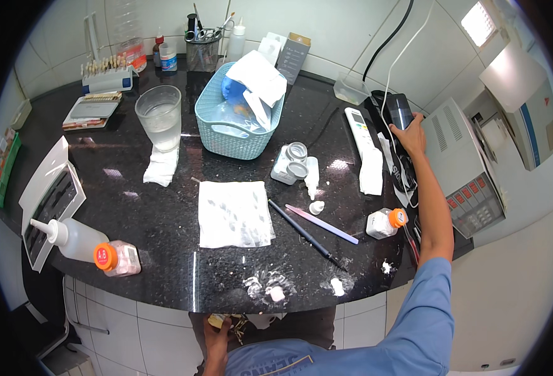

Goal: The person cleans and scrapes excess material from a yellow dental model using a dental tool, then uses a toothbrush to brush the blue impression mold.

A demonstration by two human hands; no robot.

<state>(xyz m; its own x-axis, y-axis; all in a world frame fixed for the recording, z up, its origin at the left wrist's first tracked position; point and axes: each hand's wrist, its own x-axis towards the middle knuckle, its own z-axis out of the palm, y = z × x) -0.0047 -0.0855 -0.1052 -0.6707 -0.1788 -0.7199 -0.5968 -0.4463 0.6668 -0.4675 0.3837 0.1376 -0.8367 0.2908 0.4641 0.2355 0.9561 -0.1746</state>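
Below the front edge of the table, my left hand [217, 341] is closed around a brass-coloured metal frame [238, 328] with a pale yellow block on it. Part of that piece is hidden by the hand and the table edge. My right arm stretches to the back right. There my right hand [412, 136] has its thumb and fingers round the near end of a dark, glossy, box-like object [400, 111]. A white cable [386, 94] runs beside it, and a white remote control [355, 125] lies to the left.
A blue basket [232, 145] and a glass of water [160, 119] stand at the back. Nearer lie a folded tissue [234, 216], a dark brush [304, 232], a pink-purple pen [323, 224] and white powder [270, 285]. Orange-capped jars [381, 224] and a squeeze bottle [79, 239] flank them. A white machine [464, 163] borders the right.
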